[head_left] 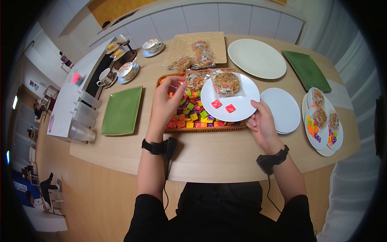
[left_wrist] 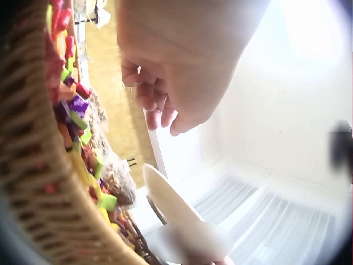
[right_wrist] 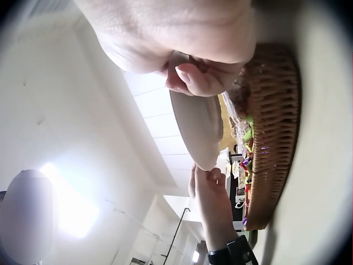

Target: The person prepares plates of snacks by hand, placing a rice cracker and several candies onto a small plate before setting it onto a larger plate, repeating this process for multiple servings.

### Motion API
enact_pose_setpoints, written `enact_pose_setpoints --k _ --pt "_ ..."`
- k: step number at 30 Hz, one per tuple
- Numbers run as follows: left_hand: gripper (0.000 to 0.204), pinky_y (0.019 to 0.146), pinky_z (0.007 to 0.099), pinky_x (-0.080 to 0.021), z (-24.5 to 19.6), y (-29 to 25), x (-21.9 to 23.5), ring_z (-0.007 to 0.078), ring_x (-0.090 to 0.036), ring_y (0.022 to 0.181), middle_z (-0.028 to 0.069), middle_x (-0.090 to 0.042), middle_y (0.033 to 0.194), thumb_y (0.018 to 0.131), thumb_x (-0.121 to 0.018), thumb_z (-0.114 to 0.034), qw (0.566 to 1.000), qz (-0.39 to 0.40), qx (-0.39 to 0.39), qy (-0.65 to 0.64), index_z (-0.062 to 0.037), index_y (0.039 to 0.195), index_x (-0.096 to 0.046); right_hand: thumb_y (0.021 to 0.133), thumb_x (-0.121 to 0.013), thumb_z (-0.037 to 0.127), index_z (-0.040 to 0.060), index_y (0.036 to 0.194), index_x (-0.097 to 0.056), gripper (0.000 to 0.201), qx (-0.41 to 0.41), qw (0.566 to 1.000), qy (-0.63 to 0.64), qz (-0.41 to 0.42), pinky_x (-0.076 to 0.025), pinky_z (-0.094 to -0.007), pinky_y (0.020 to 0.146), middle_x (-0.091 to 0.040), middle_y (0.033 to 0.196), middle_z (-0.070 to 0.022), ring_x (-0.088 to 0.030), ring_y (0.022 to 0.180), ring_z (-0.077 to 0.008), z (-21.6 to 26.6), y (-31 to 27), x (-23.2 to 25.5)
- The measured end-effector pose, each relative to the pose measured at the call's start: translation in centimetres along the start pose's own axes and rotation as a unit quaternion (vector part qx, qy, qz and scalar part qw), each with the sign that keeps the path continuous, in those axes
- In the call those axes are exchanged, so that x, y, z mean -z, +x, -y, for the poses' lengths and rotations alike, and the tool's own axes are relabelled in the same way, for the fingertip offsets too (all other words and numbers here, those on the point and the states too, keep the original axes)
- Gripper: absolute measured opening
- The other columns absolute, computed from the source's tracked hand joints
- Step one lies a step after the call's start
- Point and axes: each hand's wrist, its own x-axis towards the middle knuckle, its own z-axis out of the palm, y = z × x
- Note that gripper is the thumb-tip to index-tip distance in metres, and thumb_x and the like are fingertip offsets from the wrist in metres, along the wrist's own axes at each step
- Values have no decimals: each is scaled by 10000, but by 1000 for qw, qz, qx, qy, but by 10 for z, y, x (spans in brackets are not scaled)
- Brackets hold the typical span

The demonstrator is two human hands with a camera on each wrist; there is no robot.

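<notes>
A round white plate (head_left: 230, 110) is gripped at its right edge by my right hand (head_left: 264, 123), thumb on the rim and fingers underneath. On the plate lie a wrapped round cracker (head_left: 226, 83) and two red wrapped squares (head_left: 217, 104). Left of the plate, my left hand (head_left: 166, 101) hovers above the left part of a wicker basket (head_left: 189, 130) of colourful wrapped squares. In the left wrist view the fingers of the left hand (left_wrist: 171, 83) are loosely bent, with no object visible in them. The right wrist view shows the plate (right_wrist: 193, 124) tilted, seen from its edge.
Stacked white plates (head_left: 280, 109) stand right of the basket; filled plates (head_left: 338, 137) sit at the far right. A green plate (head_left: 122, 111) lies left, another (head_left: 307, 70) back right. Behind are a large oval plate (head_left: 257, 58) and a gold tray (head_left: 177, 44) with wrapped crackers. Cups (head_left: 105, 76) stand back left.
</notes>
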Motion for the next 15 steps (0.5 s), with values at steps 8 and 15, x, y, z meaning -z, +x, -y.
enact_pose_setpoints --k 8,15 --pt "164 691 299 -537 37 7 22 127 -661 748 68 -742 937 910 -730 -91 985 2 -3 173 -22 1059 -723 1017 -583 226 98 1114 -532 169 3 1000 22 -1 -257 -204 412 -474 760 31 -371 516 -37 -1 3 5" --pt "279 791 349 -560 20 1 18 224 -690 861 99 -739 986 808 -736 40 980 120 -4 161 -34 1078 -735 1017 -585 223 99 1076 -520 153 -3 1000 18 -3 -257 -207 410 -471 751 24 -377 509 -45 -1 3 5"
